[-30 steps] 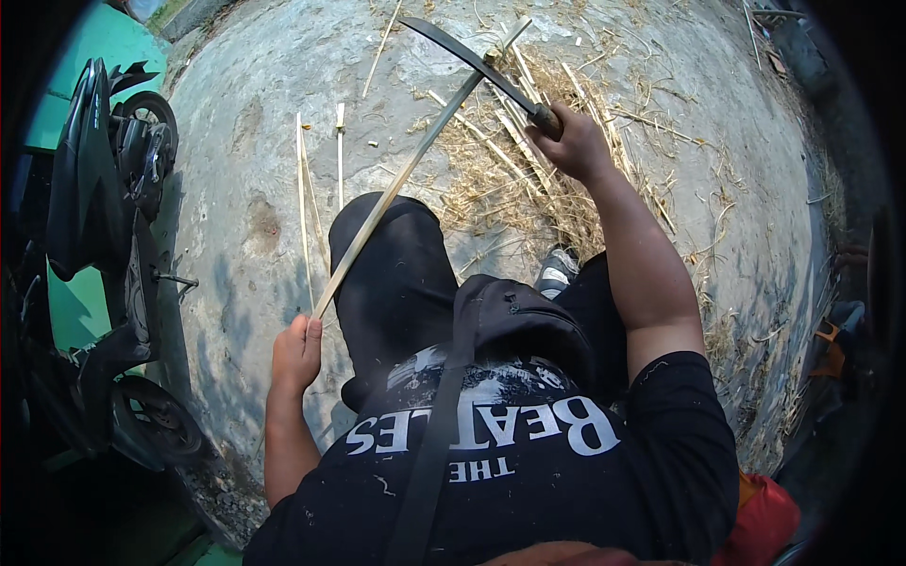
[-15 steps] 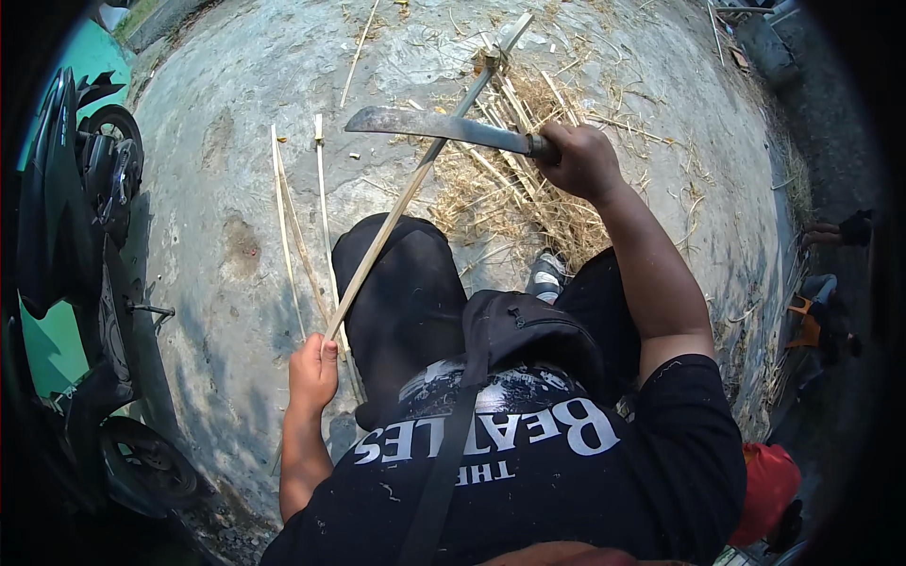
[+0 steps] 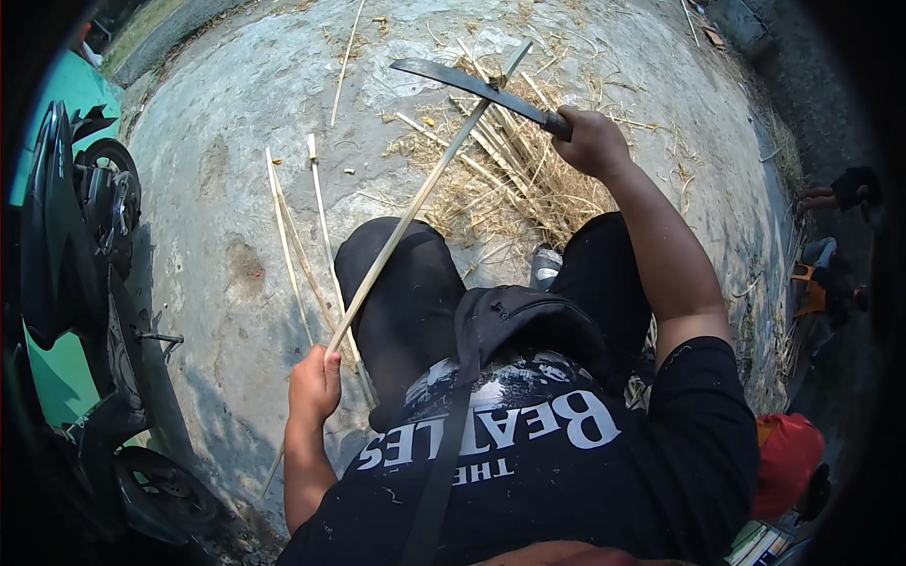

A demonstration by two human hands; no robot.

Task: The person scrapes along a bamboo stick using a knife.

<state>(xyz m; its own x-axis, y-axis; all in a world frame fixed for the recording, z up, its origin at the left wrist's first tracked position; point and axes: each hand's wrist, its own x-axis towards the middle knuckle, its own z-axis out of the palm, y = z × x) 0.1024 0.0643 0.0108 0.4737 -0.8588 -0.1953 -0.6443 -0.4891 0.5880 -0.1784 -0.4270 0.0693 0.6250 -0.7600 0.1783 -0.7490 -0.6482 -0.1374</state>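
My left hand (image 3: 314,385) is closed around the lower end of a long bamboo strip (image 3: 406,224), which slants up and away to the right across my left knee. My right hand (image 3: 595,144) grips the handle of a machete (image 3: 448,77), whose curved blade points left. The blade crosses the strip near its far end, at a knot. Whether the edge bites into the bamboo there cannot be made out. Beneath that end lies a pile of split bamboo and pale shavings (image 3: 552,193).
Several thin bamboo strips (image 3: 318,179) lie on the rough concrete ground (image 3: 198,264) left of my knee. A dark motorcycle (image 3: 104,208) stands at the far left. A person in red (image 3: 788,464) is close at my lower right, and other people (image 3: 835,274) show at the right rim.
The machete has moved up along the strip to the knot near its far end, my right hand moving away and slightly right. My left hand keeps its hold on the strip.
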